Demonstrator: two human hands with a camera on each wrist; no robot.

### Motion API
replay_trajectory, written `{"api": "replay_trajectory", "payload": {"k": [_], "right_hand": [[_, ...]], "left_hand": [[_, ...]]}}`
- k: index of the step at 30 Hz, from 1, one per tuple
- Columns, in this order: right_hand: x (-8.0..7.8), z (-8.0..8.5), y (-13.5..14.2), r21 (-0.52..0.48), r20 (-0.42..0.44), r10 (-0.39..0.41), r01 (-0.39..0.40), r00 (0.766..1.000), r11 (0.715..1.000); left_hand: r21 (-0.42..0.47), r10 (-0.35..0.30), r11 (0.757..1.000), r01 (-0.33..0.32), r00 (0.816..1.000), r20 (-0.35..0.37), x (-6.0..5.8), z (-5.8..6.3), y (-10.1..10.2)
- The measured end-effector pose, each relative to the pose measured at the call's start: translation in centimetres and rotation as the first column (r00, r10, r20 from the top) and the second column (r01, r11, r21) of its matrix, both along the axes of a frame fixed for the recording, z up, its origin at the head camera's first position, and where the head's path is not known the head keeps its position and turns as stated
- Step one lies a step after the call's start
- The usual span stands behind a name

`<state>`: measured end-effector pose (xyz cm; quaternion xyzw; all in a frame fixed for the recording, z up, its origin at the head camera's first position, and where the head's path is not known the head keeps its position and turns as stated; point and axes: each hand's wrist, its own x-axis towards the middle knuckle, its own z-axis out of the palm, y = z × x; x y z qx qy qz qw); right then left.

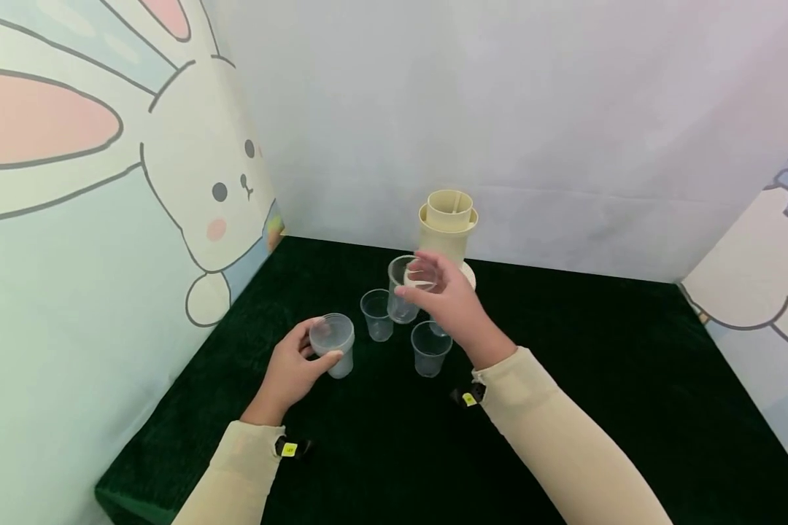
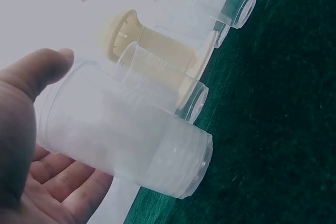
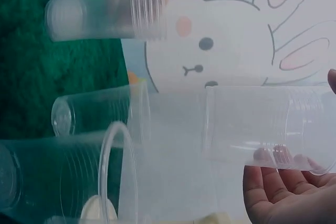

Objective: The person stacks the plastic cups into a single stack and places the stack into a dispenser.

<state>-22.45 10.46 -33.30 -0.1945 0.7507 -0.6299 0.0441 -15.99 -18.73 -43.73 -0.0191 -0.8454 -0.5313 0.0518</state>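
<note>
My left hand (image 1: 293, 364) grips a nested stack of clear plastic cups (image 1: 332, 345) by its upper part, thumb on one side and fingers on the other. In the left wrist view the stacked cups (image 2: 136, 129) look frosty, with layered bases. Farther forward, my right hand (image 1: 448, 295) holds a single clear plastic cup (image 1: 402, 295) near its rim, mouth up. Through its wall the right wrist view shows fingertips against the cup (image 3: 247, 124). Below stand two clear cups (image 1: 379, 324), (image 1: 430, 354), and another is partly hidden behind the right hand.
A cream cylindrical container (image 1: 445, 237) with a smaller tube inside stands at the back, a white round piece (image 1: 468, 274) by its foot. Dark green cloth (image 1: 565, 350) covers the table. A pale curtain (image 1: 532, 131) and a rabbit-printed wall (image 1: 197, 189) enclose it.
</note>
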Motion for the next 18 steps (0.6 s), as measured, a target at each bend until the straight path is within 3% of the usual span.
{"api": "replay_trajectory", "payload": {"k": [7, 18], "right_hand": [[0.5, -0.3, -2.8, 0.071, -0.063, 0.056, -0.051, 0.996, 0.996], [0.7, 0.1, -6.4, 0.058, -0.073, 0.144, -0.14, 0.987, 0.988]], "left_hand": [[-0.006, 0.0, 1.0, 0.0, 1.0, 0.004, 0.0, -0.1, 0.0], [-0.01, -0.013, 1.0, 0.013, 1.0, -0.001, -0.4, -0.3, 0.0]]}}
